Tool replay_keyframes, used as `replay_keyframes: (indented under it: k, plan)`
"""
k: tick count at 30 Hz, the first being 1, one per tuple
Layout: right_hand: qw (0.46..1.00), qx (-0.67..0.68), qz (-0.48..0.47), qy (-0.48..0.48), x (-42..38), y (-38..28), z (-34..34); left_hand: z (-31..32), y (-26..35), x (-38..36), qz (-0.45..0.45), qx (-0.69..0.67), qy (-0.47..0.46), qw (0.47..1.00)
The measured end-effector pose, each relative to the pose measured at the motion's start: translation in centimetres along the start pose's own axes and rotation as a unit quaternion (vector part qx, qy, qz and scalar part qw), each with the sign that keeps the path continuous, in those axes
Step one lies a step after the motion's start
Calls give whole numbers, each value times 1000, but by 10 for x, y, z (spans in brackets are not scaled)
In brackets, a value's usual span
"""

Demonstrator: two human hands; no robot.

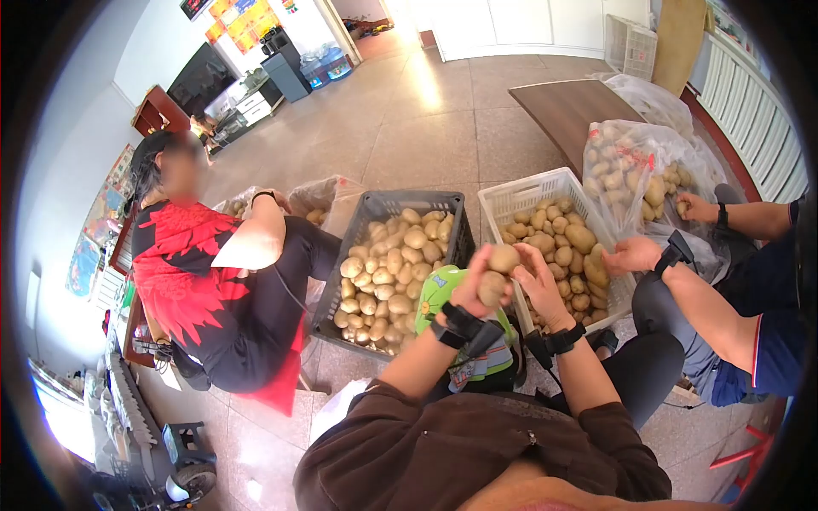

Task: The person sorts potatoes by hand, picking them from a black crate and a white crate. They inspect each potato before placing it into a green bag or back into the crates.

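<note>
Two potatoes are between my hands, above the gap between the two crates. My left hand (479, 288) is closed around the lower potato (492, 289). The upper potato (504, 258) lies between the fingers of both hands, with my right hand (539, 281) curled against its right side. Black bands with small devices are on both my wrists. To the left stands a black crate (326, 294) full of potatoes (385, 271). On the right is a white crate (497, 194), also holding many potatoes (562, 243). A green patterned cloth (436, 294) lies below my left hand.
A person in red and black (213, 289) sits at the left. At the right, a co-worker's hand (632, 255) is over the white crate's edge, the other (699, 209) at a plastic bag of potatoes (626, 175). A brown board (567, 111) lies behind.
</note>
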State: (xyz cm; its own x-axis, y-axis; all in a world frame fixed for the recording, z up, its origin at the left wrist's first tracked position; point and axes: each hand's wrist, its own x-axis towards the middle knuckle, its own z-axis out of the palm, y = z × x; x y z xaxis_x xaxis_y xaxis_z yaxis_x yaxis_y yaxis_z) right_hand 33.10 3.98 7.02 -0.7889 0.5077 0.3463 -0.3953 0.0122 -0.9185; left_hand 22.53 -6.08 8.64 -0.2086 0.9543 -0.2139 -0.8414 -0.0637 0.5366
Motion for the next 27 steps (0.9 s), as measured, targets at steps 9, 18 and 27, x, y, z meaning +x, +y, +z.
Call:
replay_keyframes:
  k: [9, 18, 27]
  plan:
    - [911, -377, 165, 28, -40, 112, -48, -122, 97, -76, 250, -162, 200, 933]
    - [831, -500, 238, -52, -70, 115, -33, -239, 60, -105, 278, -103, 397, 869]
    - [821, -505, 256, -71, -77, 109, -34, -229, 63, -86, 323, -68, 341, 880]
